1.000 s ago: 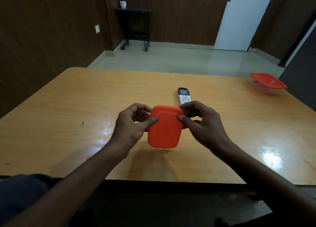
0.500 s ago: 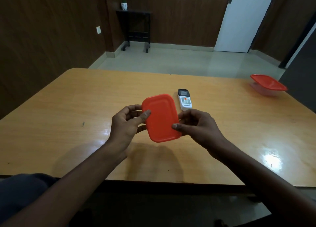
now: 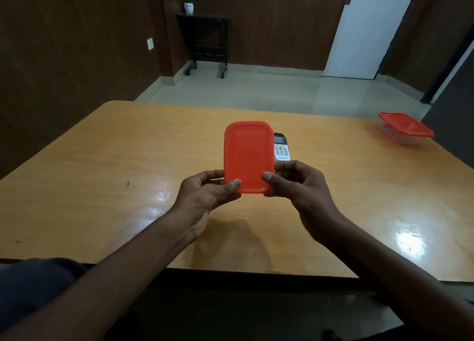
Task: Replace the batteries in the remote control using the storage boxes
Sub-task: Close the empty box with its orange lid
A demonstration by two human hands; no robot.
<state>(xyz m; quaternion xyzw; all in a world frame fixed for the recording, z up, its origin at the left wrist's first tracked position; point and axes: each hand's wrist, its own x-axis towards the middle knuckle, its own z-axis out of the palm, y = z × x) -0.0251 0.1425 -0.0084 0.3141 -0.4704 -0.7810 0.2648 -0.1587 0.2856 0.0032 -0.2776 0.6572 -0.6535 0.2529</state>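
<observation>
I hold a small storage box with an orange-red lid (image 3: 247,155) above the table, tilted up so the lid faces me. My left hand (image 3: 205,194) grips its lower left corner, thumb on the lid. My right hand (image 3: 295,181) grips the lower right corner the same way. The box body is hidden behind the lid. A white remote control (image 3: 280,148) lies face up on the table just behind the box, partly covered by it. A second storage box (image 3: 405,129), clear with a red lid, sits at the far right of the table.
The wooden table (image 3: 102,173) stretches wide to both sides, its near edge close to my body. Beyond it lie a tiled floor, a dark side table (image 3: 205,37) against the wall and a white door (image 3: 369,27).
Both hands lifted the box and tipped its lid upright toward me. My grip slid from its sides to its lower corners, and the box now covers part of the remote.
</observation>
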